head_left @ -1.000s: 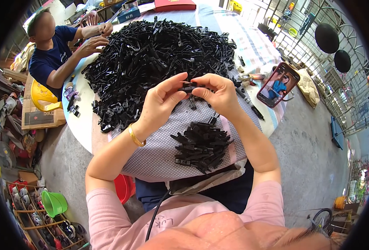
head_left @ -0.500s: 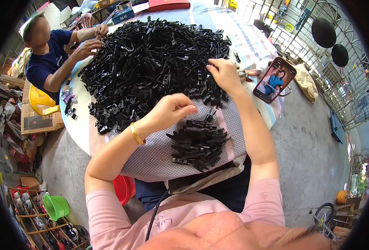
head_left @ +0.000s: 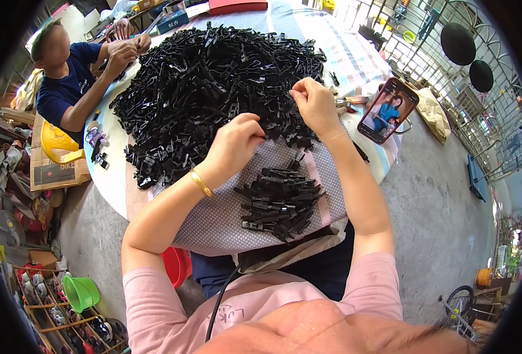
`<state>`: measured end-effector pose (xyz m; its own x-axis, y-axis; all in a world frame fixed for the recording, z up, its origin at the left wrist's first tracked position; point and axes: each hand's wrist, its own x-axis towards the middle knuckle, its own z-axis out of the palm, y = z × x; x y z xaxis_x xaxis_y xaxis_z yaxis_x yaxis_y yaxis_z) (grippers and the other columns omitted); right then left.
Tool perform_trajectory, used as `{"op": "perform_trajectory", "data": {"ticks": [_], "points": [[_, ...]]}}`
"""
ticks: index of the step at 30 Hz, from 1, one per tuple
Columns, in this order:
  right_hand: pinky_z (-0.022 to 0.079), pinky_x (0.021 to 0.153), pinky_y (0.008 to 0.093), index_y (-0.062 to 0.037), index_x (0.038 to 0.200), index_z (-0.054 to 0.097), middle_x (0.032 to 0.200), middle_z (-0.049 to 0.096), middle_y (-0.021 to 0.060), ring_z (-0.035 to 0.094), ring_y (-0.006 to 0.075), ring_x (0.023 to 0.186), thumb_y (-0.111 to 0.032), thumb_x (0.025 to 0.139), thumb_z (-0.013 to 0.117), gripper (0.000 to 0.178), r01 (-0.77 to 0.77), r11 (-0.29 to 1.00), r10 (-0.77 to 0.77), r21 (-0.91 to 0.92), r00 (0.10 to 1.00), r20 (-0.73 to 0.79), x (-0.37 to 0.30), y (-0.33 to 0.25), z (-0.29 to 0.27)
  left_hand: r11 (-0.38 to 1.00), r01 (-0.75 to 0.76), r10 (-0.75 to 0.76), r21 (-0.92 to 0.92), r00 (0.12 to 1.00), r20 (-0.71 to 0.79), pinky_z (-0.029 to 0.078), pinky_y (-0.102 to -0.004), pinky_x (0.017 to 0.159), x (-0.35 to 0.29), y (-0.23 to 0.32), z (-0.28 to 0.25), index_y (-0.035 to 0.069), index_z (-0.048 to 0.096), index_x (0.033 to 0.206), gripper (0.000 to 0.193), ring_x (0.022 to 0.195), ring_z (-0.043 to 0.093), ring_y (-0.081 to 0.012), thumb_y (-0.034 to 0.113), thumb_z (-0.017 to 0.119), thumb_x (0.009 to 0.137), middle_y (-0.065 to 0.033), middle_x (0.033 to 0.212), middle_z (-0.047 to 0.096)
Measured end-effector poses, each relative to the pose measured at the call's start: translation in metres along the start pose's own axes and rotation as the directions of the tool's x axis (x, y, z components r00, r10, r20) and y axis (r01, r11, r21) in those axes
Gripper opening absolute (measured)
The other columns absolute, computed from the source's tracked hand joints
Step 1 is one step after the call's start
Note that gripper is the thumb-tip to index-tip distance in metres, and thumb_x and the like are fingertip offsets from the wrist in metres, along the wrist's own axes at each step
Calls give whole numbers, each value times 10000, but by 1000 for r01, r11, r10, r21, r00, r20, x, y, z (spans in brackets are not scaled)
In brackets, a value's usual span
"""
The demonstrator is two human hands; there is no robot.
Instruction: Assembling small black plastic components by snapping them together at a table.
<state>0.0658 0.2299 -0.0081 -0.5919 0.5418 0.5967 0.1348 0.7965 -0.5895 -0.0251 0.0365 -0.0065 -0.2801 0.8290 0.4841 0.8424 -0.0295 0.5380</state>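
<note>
A large heap of black clips point(head_left: 213, 88) covers much of the round, cloth-covered table point(head_left: 208, 236). Over its near edge is my left hand point(head_left: 235, 144), its fingers curled in against the thumb; whatever they hold is hidden. At the heap's right side my right hand point(head_left: 315, 106) is closed in a pinch, and I cannot make out what is between the fingertips. A smaller pile of black clips point(head_left: 281, 203), lying roughly side by side, rests on the cloth in front of me, below both hands.
Right of my right hand, a phone point(head_left: 388, 111) showing a video is propped upright. Across on the left, a co-worker in a dark shirt point(head_left: 75, 88) handles something small at the heap. A red box point(head_left: 237, 6) lies at the far edge; a green bucket point(head_left: 80, 294) stands low left.
My left hand has moved up to the heap's near edge, its fingers more curled. My right hand has shifted slightly, its fingers drawn into a pinch. The co-worker's hands have come closer together.
</note>
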Motion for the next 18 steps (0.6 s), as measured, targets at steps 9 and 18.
{"op": "perform_trajectory", "data": {"ticks": [9,18], "points": [[498,657,299,-8,908,614,806,649,128,635,229,708,-122,747,670,205,105,990,-88,-98,982,164,-1,11,-4,685,436,-450,-584,883,131,526,-225,631,8,6,-23,-45,541,1032,189,712,627,-127,75,539,886,-75,797,611],[497,666,214,11,869,573,802,621,47,596,76,753,53,755,653,146,-88,735,-113,672,962,249,-24,-51,-1,92,515,-507,-852,761,405,543,-248,634,2,-16,-26,-17,575,975,258,705,641,-172,228,530,911,-126,850,636]]}}
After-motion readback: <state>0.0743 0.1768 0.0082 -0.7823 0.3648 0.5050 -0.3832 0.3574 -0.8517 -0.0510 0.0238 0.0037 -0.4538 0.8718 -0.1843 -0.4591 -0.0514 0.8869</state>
